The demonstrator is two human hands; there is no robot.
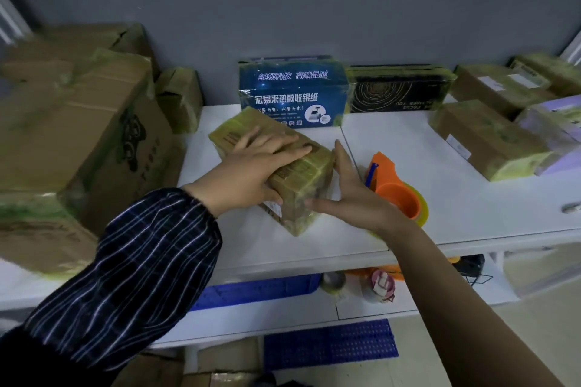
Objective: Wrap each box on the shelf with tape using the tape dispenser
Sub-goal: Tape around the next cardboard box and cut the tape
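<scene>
On the white shelf [424, 166], the box [311, 173] lay between both hands: left hand [254, 166] flat on top, fingers spread; right hand [352, 192] straight-fingered against its side, tape dispenser [393, 192] just beside.

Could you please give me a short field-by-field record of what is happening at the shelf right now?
box in work: small cardboard box, covered in yellowish tape, on the white shelf
left hand: lies flat on top of the box
right hand: straight fingers against the box's right side
tape dispenser: orange, lying on the shelf beside the right hand, unheld
behind: blue box and black box at the wall
</scene>
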